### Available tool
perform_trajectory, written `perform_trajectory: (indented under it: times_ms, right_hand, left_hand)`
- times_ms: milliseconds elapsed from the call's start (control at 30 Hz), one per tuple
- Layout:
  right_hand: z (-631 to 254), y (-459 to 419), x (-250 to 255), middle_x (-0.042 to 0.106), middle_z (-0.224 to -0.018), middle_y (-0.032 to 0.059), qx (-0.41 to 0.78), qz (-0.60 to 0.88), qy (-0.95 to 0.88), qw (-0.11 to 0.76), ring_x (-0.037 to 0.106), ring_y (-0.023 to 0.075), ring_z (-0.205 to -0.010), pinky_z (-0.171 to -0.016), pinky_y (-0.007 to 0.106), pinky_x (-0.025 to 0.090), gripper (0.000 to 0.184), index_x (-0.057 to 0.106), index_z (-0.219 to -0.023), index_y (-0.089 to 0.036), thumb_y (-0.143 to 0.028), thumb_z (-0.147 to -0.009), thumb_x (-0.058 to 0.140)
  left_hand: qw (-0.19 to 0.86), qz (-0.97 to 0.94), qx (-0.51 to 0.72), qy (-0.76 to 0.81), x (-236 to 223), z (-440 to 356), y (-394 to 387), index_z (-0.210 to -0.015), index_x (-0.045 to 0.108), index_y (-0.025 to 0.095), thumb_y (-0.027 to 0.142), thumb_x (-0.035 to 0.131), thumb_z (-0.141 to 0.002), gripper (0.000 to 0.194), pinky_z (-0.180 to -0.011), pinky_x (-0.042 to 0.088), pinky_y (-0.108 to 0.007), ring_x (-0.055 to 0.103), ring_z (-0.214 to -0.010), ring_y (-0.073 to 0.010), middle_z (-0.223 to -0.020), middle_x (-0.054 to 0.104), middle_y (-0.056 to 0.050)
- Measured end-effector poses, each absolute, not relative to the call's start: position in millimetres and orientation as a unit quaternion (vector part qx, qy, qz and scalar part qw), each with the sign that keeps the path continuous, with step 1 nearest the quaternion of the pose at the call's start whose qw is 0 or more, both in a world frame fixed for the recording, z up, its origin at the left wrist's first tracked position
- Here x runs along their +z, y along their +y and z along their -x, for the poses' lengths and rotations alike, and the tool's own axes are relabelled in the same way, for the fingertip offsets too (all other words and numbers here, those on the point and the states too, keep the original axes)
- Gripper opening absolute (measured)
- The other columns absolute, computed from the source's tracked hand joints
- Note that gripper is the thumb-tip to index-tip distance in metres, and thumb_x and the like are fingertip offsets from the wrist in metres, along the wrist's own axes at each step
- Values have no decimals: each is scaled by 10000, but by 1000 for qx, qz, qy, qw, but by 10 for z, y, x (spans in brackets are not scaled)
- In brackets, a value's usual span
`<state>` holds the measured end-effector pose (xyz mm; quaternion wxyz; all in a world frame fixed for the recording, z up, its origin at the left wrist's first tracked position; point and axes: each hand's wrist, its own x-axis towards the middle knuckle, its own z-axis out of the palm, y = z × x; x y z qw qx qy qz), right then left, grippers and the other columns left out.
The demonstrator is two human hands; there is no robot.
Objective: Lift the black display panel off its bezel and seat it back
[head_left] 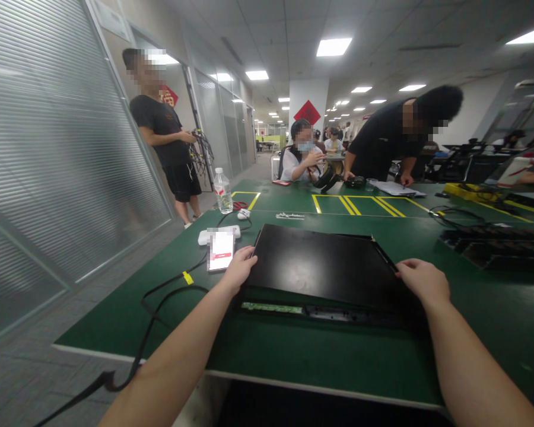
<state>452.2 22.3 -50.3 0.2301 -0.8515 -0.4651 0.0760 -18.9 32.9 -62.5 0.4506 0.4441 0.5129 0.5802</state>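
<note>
A flat black rectangular panel (320, 261) lies tilted over the green table in front of me. My left hand (240, 267) grips its left edge. At the opposite edge, the fingers of my right hand (422, 281) pinch the rim. Below the panel's near edge, a strip of green circuit board (271, 308) and a black frame part (342, 315) show; whatever else lies underneath is hidden. A lit phone (221, 250) rests just left of my left hand, against a white power strip (204, 237).
On the green table (129, 326) a black cable (153, 320) trails off the left edge. A water bottle (223, 193) and red-handled scissors (240, 206) stand farther back. Black racks (502, 246) occupy the right. One person (382, 142) leans over papers (396, 188); others sit and stand beyond.
</note>
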Motion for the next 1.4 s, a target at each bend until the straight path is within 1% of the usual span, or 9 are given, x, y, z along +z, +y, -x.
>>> perform_trajectory:
  times_ms: [100,200,367,567,800,1000,1100,1267,1400]
  right_hand:
    - [-4530,228,-511,794,-1011,144,75,851,-465,232,720,374,-949,-731,420,522,365,828,-1020,-227,-411,-835,573]
    - [-4539,235,-516,796,-1003,138,79,853,-460,234,718,366,-928,-719,416,518,357,831,-1014,-234,-407,-826,582]
    - [-4546,244,-527,793,-993,143,75,853,-462,232,717,351,-906,-716,403,517,358,834,-1013,-230,-401,-817,588]
    - [-4541,242,-518,795,-980,137,78,854,-459,232,715,356,-896,-696,406,507,340,833,-995,-237,-392,-805,597]
    - [-4543,237,-510,790,-951,137,75,854,-458,235,709,347,-859,-682,405,511,328,834,-973,-245,-399,-791,608]
    - [-4548,237,-500,788,-936,130,83,854,-456,236,705,343,-849,-667,400,504,308,830,-950,-250,-396,-795,607]
    - [-4544,234,-496,787,-935,128,85,855,-455,234,702,341,-846,-661,398,495,301,827,-949,-249,-392,-794,611]
    - [-4536,233,-503,790,-983,121,88,855,-457,228,696,349,-883,-653,395,481,313,820,-973,-254,-399,-810,595]
    - [-4545,236,-515,786,-987,136,77,854,-464,221,695,352,-879,-647,396,475,327,820,-983,-246,-401,-807,592]
  left_hand:
    - [423,-478,559,530,-639,199,334,-871,807,212,53,745,-701,241,-1224,374,-454,555,-1388,-345,-1237,731,-110]
    - [374,-518,517,569,-668,222,343,-858,813,205,84,749,-708,203,-1257,333,-444,520,-1431,-351,-1294,705,-127]
    - [301,-571,425,635,-714,244,354,-1042,818,165,152,687,-784,290,-1260,348,-434,518,-1452,-335,-1479,601,-157]
    - [245,-613,370,653,-747,239,368,-1133,808,136,175,636,-839,342,-1264,356,-417,524,-1453,-323,-1484,590,-178]
    - [254,-605,404,637,-809,285,409,-1080,819,184,186,681,-806,307,-1244,383,-426,559,-1406,-307,-1419,644,-134]
    - [289,-591,446,607,-813,304,441,-1135,807,158,201,652,-846,330,-1219,405,-426,569,-1401,-303,-1438,635,-149]
    - [279,-603,427,614,-816,300,436,-1114,813,165,202,662,-831,323,-1220,402,-424,567,-1399,-310,-1418,650,-139]
    - [238,-616,369,654,-819,278,414,-1149,805,129,194,625,-846,359,-1249,362,-423,542,-1423,-321,-1467,605,-185]
    - [223,-629,355,655,-830,278,414,-1152,808,161,200,622,-850,357,-1243,375,-428,540,-1416,-316,-1439,628,-164]
